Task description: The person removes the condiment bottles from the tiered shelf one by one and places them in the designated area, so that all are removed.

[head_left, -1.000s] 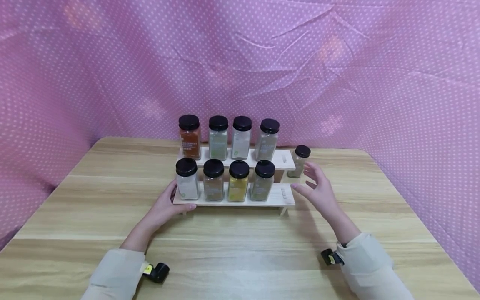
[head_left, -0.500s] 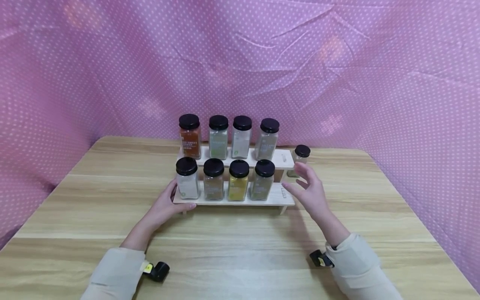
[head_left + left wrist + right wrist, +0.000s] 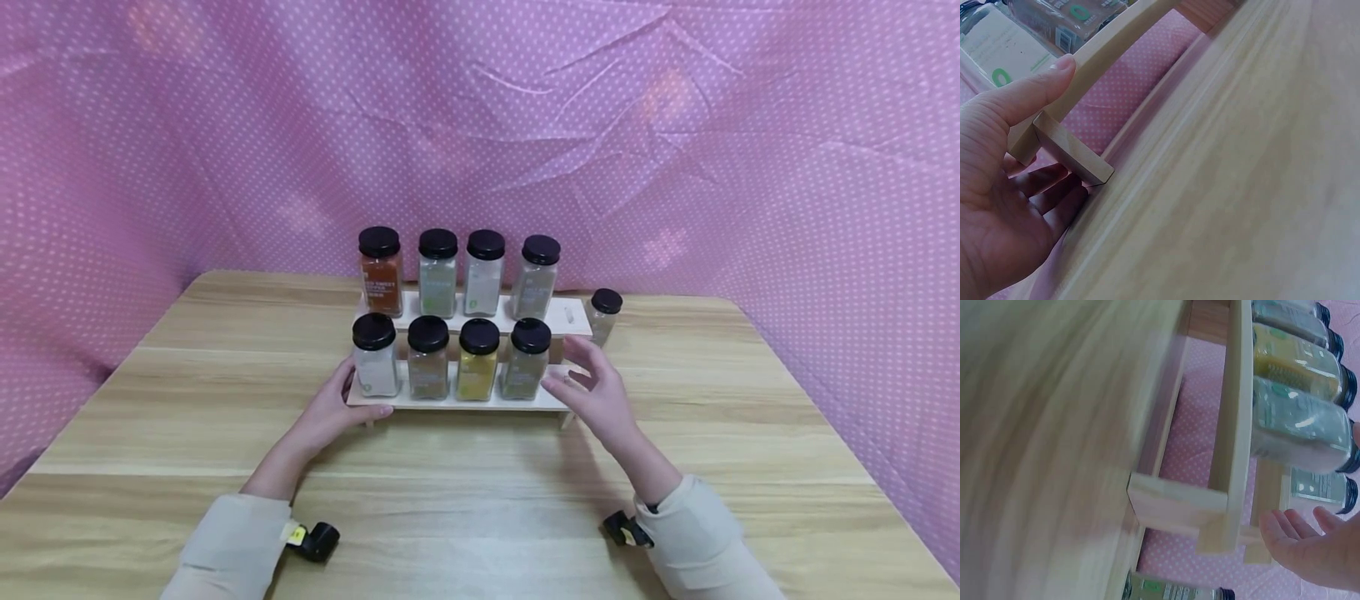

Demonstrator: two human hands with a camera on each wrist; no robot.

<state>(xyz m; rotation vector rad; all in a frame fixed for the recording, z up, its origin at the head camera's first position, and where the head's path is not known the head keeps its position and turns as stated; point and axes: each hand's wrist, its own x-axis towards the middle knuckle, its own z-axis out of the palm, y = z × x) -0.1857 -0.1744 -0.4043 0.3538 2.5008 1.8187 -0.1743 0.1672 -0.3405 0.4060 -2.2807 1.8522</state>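
A two-tier wooden spice rack stands mid-table, with several black-lidded spice jars on both tiers. My left hand grips the left end of its lower shelf, thumb along the front edge and fingers underneath, beside the rack's leg in the left wrist view. At the right end, my right hand hovers over the lower shelf with thumb and fingers spread. It is close to the front right jar of grey-green spice; whether the thumb touches that jar I cannot tell. To its left is a jar of yellow powder.
One more jar stands on the table just right of the rack, partly behind it. An orange-red spice jar is at the upper tier's left end. Pink dotted cloth hangs behind the wooden table.
My right hand has moved left, from beside the jar on the table to over the lower shelf's right end. My left hand has kept its grip, and the jars stay where they were.
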